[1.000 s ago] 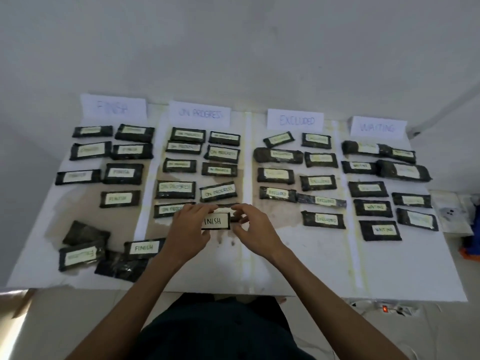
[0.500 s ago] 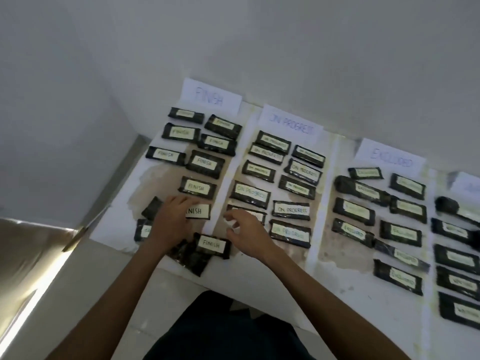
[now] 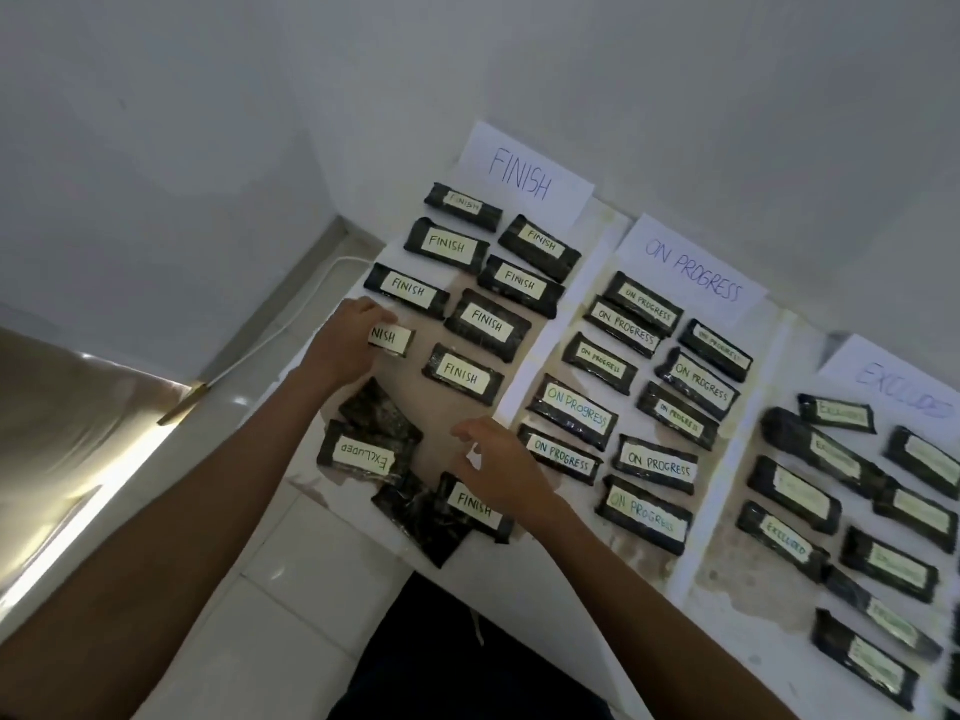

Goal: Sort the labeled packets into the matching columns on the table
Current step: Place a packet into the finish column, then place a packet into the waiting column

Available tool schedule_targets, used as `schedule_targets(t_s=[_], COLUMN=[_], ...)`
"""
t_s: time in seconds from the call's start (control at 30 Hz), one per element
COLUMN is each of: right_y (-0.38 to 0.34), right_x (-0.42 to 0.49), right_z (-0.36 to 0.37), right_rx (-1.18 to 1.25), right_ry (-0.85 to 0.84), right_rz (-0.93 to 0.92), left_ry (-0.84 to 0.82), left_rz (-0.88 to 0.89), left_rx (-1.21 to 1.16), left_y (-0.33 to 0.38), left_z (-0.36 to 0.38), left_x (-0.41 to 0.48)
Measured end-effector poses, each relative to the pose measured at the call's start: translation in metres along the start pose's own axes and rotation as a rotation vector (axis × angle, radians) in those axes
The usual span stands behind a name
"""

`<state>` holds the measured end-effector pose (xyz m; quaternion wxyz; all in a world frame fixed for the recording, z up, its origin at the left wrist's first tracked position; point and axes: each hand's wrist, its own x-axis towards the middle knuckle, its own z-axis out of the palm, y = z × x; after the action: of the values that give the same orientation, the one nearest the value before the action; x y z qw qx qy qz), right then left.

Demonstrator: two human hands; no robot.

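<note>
My left hand [image 3: 345, 341] grips a dark packet labelled FINISH [image 3: 392, 339] at the left edge of the FINISH column, just below another FINISH packet [image 3: 408, 291]. The hand covers the label's first letters. My right hand [image 3: 498, 467] hovers with relaxed, slightly curled fingers over the table, partly above a loose FINISH packet [image 3: 474, 506]. An upside-down EXCLUDED packet [image 3: 363, 456] and two unlabelled dark packets [image 3: 418, 517] lie in the near-left pile. Paper headers read FINISH [image 3: 522, 174], ON PROGRESS [image 3: 691, 272] and EXCLUDED [image 3: 893, 389].
The white table [image 3: 737, 636] carries several sorted packets in the ON PROGRESS column [image 3: 641, 465] and the EXCLUDED column [image 3: 795, 493]. A white wall stands behind. The table's left edge drops to a tiled floor [image 3: 270, 589] with a white cable [image 3: 291, 324].
My left hand carried the FINISH packet from the middle of the table leftward and up into the FINISH column. My right hand let go of it and trailed left. The view swung left.
</note>
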<state>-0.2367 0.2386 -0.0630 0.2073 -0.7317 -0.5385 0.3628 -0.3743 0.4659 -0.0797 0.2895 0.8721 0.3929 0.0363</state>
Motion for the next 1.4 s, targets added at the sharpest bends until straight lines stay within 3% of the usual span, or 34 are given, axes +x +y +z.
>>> schedule_targets(t_s=[0.2,0.33,0.57,0.87,1.1,1.4], right_y=[0.02,0.03,0.026,0.013,-0.019,-0.023], right_x=[-0.01,-0.025,-0.042,-0.03,0.031,0.051], right_z=[0.001,0.003,0.021,0.011,0.002,0.024], right_rx=[-0.012,-0.015,-0.367,-0.281,-0.388,-0.589], right_ry=[-0.032,-0.036,-0.189,-0.069,0.09,0.042], right_rz=[0.082,0.086,0.044,0.092,0.097,0.06], left_ry=[-0.093,-0.042,0.09,0.149,0.043,0.038], left_rz=[0.005,0.013,0.065,0.023,0.039,-0.001], left_rx=[0.009,-0.007,-0.02,-0.073,0.046,0.069], left_y=[-0.009,-0.01,0.009,0.031,0.015,0.009], left_z=[0.01,0.016,0.021,0.051,0.064,0.055], left_x=[0.016,0.011,-0.02,-0.109,-0.142,-0.16])
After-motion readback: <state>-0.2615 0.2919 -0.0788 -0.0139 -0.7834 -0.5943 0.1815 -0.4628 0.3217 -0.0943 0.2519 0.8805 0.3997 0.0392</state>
